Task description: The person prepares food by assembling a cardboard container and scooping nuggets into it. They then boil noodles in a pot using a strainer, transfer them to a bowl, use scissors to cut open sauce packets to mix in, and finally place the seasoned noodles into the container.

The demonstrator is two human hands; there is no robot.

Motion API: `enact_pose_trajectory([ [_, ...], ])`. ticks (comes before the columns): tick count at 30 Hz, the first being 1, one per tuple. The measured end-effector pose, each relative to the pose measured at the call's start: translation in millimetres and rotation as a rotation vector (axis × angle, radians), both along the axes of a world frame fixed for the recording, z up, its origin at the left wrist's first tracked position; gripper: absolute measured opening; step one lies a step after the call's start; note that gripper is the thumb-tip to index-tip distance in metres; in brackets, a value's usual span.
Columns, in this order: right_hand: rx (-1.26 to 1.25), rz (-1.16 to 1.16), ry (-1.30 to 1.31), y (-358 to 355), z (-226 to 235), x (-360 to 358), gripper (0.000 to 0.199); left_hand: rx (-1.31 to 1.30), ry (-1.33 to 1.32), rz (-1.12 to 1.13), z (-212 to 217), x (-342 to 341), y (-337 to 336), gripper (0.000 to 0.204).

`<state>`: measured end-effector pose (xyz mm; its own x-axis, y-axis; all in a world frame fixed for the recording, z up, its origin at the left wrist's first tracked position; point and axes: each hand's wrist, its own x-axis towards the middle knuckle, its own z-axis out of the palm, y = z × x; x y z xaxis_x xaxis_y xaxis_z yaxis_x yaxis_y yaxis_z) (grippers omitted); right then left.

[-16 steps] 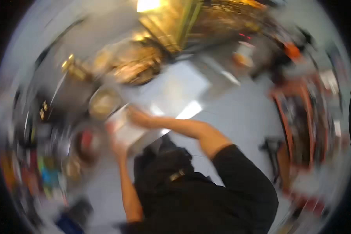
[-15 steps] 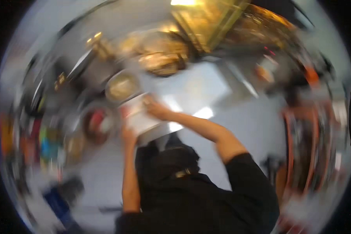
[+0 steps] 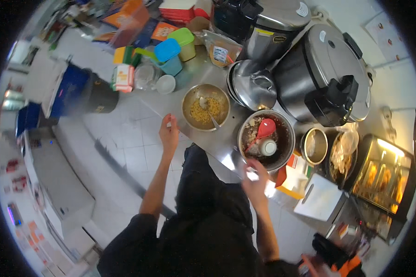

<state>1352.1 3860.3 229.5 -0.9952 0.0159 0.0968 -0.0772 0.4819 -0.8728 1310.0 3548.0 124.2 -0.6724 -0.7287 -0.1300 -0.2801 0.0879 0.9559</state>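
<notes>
My left hand (image 3: 169,133) hovers empty just off the counter's front edge, its fingers loosely apart. Nearest to it is a steel bowl (image 3: 188,117) of yellow grains, with a spoon (image 3: 210,113) resting inside. My right hand (image 3: 256,182), slightly blurred, is open by the near rim of a deep steel pot (image 3: 289,150); whether it touches the rim I cannot tell. In the pot are dark bits, a red ladle (image 3: 266,127) and a white-topped container (image 3: 268,147). Right of that hand lies an opened red, white and yellow carton (image 3: 293,177).
Two large steel cookers (image 3: 330,69) stand at the back, with stacked lids (image 3: 254,86) before them. Lidded plastic tubs (image 3: 168,55) are at the back left. A white cutting board (image 3: 319,197) and a lit glass food warmer (image 3: 381,177) are rightward. A dark bin (image 3: 101,94) stands left.
The view has swung left, so the warmer now appears at the right. My hands, earlier close together at the white and red carton, are now apart and away from it.
</notes>
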Motion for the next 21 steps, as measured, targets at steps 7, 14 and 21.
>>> enact_pose_trajectory([
  [7,0.856,0.166,-0.149,-173,-96,-119,0.030,0.196,0.028,-0.258,-34,-56,-15,0.020],
  [14,0.824,0.266,-0.267,-150,-42,-95,0.032,-0.067,0.145,-0.502,15,-43,-56,0.022],
  [21,0.562,-0.064,0.230,-12,79,-40,0.032,-0.156,0.134,-0.810,130,-65,15,0.023],
])
